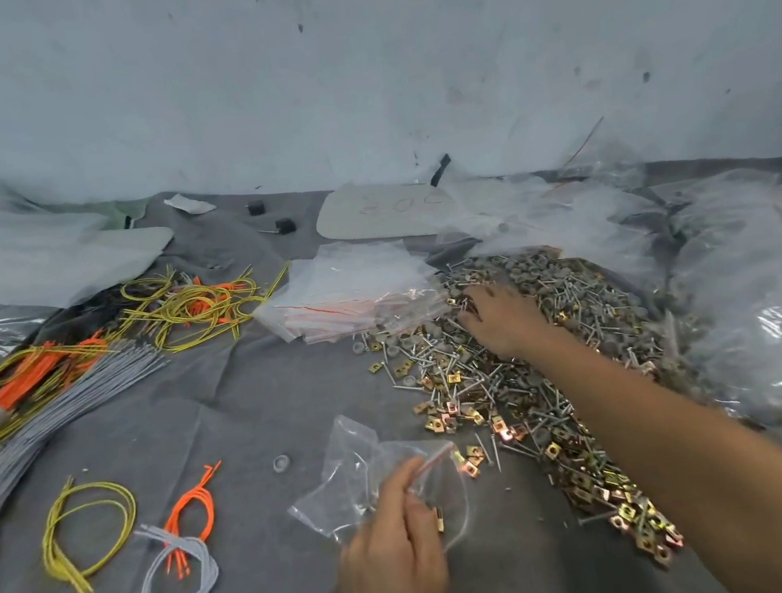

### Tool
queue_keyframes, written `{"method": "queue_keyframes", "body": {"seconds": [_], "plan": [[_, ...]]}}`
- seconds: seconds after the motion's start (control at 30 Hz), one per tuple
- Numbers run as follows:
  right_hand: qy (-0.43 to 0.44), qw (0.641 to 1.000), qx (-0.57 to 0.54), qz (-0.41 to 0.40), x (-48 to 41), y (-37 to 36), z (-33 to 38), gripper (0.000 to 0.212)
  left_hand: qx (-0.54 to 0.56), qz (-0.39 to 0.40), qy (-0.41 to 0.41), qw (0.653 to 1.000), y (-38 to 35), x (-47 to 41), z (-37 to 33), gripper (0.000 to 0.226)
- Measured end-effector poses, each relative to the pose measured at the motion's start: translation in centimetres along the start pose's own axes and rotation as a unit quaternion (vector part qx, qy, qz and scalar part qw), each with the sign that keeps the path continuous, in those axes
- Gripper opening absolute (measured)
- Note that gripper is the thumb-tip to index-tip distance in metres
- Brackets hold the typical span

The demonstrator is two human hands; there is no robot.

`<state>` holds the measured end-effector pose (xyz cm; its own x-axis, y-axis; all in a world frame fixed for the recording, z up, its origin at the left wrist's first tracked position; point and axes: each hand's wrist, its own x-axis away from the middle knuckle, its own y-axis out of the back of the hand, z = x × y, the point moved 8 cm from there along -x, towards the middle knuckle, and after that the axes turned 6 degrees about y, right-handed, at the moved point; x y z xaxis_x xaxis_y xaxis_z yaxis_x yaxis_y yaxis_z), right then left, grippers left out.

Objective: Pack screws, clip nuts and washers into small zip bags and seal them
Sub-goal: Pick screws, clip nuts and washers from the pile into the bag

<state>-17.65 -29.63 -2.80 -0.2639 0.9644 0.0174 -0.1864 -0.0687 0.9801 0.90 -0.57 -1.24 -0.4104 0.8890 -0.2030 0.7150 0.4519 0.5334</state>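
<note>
Left grip (392, 550) pinches a small clear plastic zip bag (347, 471).
My right grip (501, 321) lies on the heap of silver screws, brass clip nuts and grey washers (516, 394); its hold I cannot tell.

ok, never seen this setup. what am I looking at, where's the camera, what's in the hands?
No machine here: a person works with bare hands. The one picture comes from a camera worn on their head, looking down. The left hand pinches a small clear zip bag at its mouth. The right hand reaches into a pile of screws, clip nuts and washers; blur hides whether it grips anything. Beside the pile lies a stack of empty zip bags. Further left, yellow, orange and grey cords lie on the grey cloth.
</note>
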Motion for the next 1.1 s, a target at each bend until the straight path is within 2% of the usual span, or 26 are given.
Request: {"method": "queue_keyframes", "body": {"seconds": [0.13,0.33,0.43,0.57,0.63,0.77,0.9,1.1], "plan": [[0.026,0.999,0.026,-0.029,4.8,1.1,1.2,0.044,0.024,0.002,0.027,0.999,-0.1,0.0,0.8,0.034],[0.118,0.989,0.084,-0.04,15.6,0.4,4.6,0.044,0.032,0.011,0.035,0.999,-0.1,0.1,0.9,0.033],[0.13,0.987,0.087,-0.044,18.6,0.4,5.3,0.041,0.023,0.021,0.035,0.999,-0.2,0.0,0.9,0.031],[0.126,0.991,0.03,-0.042,20.0,2.0,5.5,0.044,0.031,0.026,0.032,0.999,0.1,0.1,0.4,0.038],[0.119,0.988,-0.047,-0.083,21.4,3.7,5.0,0.044,0.032,0.023,0.028,0.999,0.2,0.1,0.3,0.04],[0.067,0.96,-0.207,-0.178,24.5,6.2,2.3,0.021,0.027,0.021,0.018,0.999,0.1,-0.1,0.1,0.042],[0.049,0.968,-0.193,-0.153,25.3,5.7,1.4,0.007,0.016,0.014,0.007,1.0,0.1,0.0,0.2,0.043],[0.058,0.978,-0.171,-0.107,22.4,4.5,2.5,0.008,0.002,0.003,0.0,1.0,-0.2,-0.3,0.6,0.033]]}}
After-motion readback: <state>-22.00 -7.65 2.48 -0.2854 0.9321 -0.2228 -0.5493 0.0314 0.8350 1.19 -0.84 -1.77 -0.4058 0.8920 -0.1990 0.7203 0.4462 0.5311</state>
